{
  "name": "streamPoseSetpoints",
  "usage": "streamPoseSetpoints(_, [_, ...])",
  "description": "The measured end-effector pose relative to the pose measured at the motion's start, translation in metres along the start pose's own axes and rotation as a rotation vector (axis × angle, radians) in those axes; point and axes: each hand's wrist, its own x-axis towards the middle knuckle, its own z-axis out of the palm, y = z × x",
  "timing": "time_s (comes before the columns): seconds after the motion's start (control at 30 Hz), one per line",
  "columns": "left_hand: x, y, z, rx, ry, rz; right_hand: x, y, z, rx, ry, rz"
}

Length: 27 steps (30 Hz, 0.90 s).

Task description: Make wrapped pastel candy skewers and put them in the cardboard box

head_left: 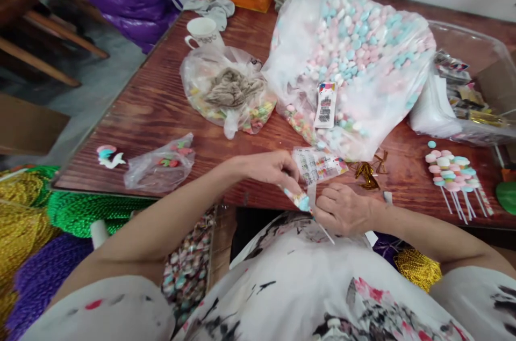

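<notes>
A: What do we see, largest first, reading our clock from the middle of the view?

B: The reddish wooden table (149,115). On it, between one and two o'clock, we have a big clear bag (296,35) of pink, white and blue sweets (355,43).

A: And after that?

B: Toward half past two, a clear plastic tub (479,129). At eleven, a smaller bag (193,75) with a brown cloth (231,88) on top. Far back, just short of twelve, an orange basket (264,2). At nine, a little bag (141,169) with red pieces (169,161) in it.

A: Where do we find the hands?

B: Close together: the left hand (276,169) just off centre toward five, the right hand (341,209) at four.

A: Smaller still?

B: Sweets on sticks (453,172) at three, then a printed sheet (316,166) between three and four, just above the hands.

A: What are we holding?

B: Our left fingers pinch a blue-and-white piece (303,203), between four and five. Our right fingers are curled right beside it, a thin white stick (327,234) poking out beneath; we can't tell what they grip.
</notes>
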Motion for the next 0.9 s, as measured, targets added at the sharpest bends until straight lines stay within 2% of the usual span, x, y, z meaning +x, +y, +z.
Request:
streamPoseSetpoints(0.07, [-0.009,0.025,0.009,0.271,0.391,0.173,0.003,0.015,0.003,-0.008,-0.003,0.136])
streamPoseSetpoints(0.1, [-0.01,0.035,0.02,0.421,0.493,0.278,0.007,0.024,0.003,0.018,0.025,0.231])
streamPoseSetpoints(0.17, [-0.005,0.045,0.045,0.684,0.473,0.519,0.017,0.041,-0.004,0.168,0.139,0.455])
streamPoseSetpoints(0.23, [0.008,0.04,0.06,0.783,0.369,0.632,0.03,0.047,-0.014,0.425,0.259,0.632])
streamPoseSetpoints(0.3, [0.019,0.027,0.055,0.654,0.539,0.536,0.04,0.041,-0.022,0.631,0.31,0.675])
streamPoseSetpoints(0.37, [0.022,0.016,0.038,0.53,0.704,0.497,0.045,0.03,-0.02,0.765,0.237,0.645])
streamPoseSetpoints(0.43, [0.017,0.011,0.023,0.326,0.884,0.566,0.044,0.025,-0.011,0.844,0.14,0.661])
streamPoseSetpoints(0.47, [0.013,0.01,0.02,0.277,0.96,0.589,0.043,0.026,-0.006,0.843,0.127,0.697])
streamPoseSetpoints(0.5, [0.01,0.009,0.019,0.25,1.033,0.593,0.042,0.03,-0.002,0.79,0.167,0.734])
streamPoseSetpoints(0.57, [0.008,0.006,0.025,0.187,1.146,0.541,0.041,0.04,0.004,0.581,0.32,0.722])
streamPoseSetpoints(0.6, [0.008,0.004,0.03,0.094,1.158,0.502,0.042,0.045,0.005,0.46,0.396,0.66])
streamPoseSetpoints(0.63, [0.009,0.001,0.035,-0.031,1.108,0.464,0.043,0.049,0.005,0.351,0.451,0.572])
streamPoseSetpoints(0.7, [0.011,-0.006,0.043,-0.227,0.853,0.384,0.045,0.051,0.008,0.202,0.5,0.399])
streamPoseSetpoints(0.73, [0.01,-0.009,0.046,-0.25,0.725,0.336,0.046,0.05,0.01,0.175,0.504,0.35])
streamPoseSetpoints(0.77, [0.009,-0.012,0.048,-0.217,0.649,0.294,0.046,0.048,0.013,0.182,0.505,0.341])
streamPoseSetpoints(0.8, [0.007,-0.014,0.05,-0.133,0.642,0.266,0.046,0.046,0.017,0.228,0.506,0.376])
streamPoseSetpoints(0.83, [0.004,-0.016,0.051,-0.008,0.69,0.255,0.046,0.043,0.022,0.32,0.503,0.446])
streamPoseSetpoints(0.9, [-0.002,-0.02,0.053,0.308,0.854,0.27,0.044,0.035,0.031,0.655,0.494,0.665])
